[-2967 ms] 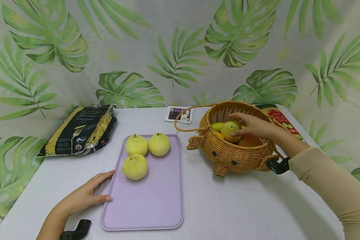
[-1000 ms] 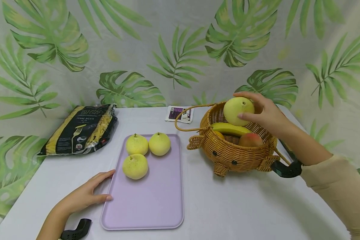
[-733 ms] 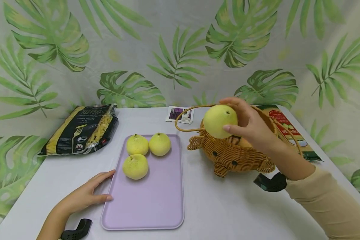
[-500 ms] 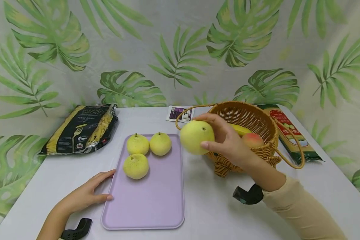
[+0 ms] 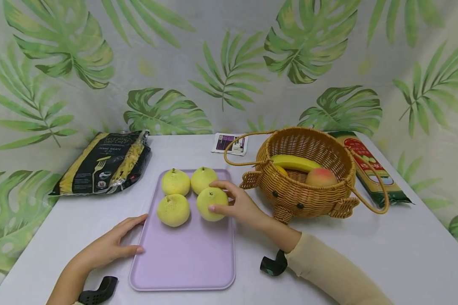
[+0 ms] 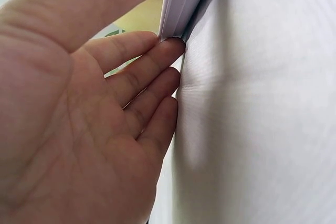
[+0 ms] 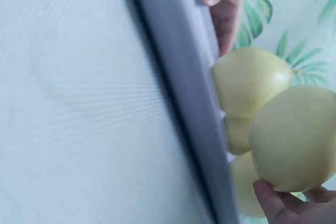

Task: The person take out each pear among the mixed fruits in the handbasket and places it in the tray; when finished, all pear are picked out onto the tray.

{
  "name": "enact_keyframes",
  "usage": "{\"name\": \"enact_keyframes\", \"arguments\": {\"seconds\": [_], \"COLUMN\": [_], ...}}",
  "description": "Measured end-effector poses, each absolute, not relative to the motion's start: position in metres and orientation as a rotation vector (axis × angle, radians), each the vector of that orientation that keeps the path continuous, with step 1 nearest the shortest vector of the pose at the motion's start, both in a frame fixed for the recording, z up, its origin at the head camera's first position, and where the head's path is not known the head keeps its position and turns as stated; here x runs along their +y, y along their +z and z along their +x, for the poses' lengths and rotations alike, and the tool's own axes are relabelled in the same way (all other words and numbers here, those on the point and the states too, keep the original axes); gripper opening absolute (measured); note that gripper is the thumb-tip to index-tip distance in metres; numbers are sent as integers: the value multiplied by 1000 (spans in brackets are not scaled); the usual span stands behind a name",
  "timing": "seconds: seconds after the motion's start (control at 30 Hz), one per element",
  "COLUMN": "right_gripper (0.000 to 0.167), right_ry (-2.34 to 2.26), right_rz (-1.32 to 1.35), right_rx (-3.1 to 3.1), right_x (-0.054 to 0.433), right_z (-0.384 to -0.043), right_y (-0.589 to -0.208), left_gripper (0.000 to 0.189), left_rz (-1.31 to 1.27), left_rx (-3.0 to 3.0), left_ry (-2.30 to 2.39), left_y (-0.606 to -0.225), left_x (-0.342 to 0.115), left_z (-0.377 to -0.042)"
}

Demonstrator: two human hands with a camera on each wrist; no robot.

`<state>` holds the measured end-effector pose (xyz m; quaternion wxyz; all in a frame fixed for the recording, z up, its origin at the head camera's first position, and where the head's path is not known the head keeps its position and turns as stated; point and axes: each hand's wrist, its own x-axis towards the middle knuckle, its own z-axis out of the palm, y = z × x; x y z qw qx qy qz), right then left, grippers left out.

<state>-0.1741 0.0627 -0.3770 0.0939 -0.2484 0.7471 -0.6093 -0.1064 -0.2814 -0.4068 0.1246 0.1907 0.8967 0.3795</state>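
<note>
My right hand [image 5: 238, 205] grips a round yellow pear [image 5: 210, 206] over the right side of the lilac tray [image 5: 183, 262]. In the right wrist view, thumb and fingers hold that pear [image 7: 294, 140] from the side; whether it touches the tray I cannot tell. Left of it lies a speckled pear [image 5: 173, 210]. Behind are two more pears, one at the back left [image 5: 175, 182] and a partly hidden one at the back right [image 5: 202, 178]. My left hand [image 5: 112, 243] rests with loosely spread fingers against the tray's left edge; the left wrist view shows its fingertips [image 6: 176, 48] there.
Right of the tray stands a wicker animal basket [image 5: 301, 192] holding a banana [image 5: 294, 162], a peach [image 5: 321, 178] and a partly hidden orange-yellow fruit. A penne bag [image 5: 104, 163] lies back left, a small sachet [image 5: 230, 144] at the back, and a red-green packet [image 5: 372, 167] behind the basket.
My right hand has lifted the pear out of the basket and carried it left and down to the tray beside the other pears. My left hand has stayed at the tray edge.
</note>
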Motion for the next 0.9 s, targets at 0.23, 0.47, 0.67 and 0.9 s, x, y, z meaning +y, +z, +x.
{"name": "enact_keyframes", "arguments": {"seconds": [0.23, 0.47, 0.67, 0.9], "right_gripper": [51, 57, 66, 69], "right_ry": [-1738, -1623, -1559, -1597], "right_rz": [-669, -679, -733, -779], "right_rx": [2335, 2397, 2337, 2286], "right_x": [53, 53, 58, 52], "right_z": [-177, -177, -175, -174], "right_y": [-397, -400, -399, -400], "left_gripper": [76, 76, 75, 75], "left_rz": [554, 550, 567, 568], "left_rx": [2595, 2610, 2605, 2624], "left_ry": [1129, 1111, 1130, 1103], "left_y": [-406, -408, -408, -406], "left_x": [-281, -282, -282, -283], "left_z": [-106, -106, -106, -105]}}
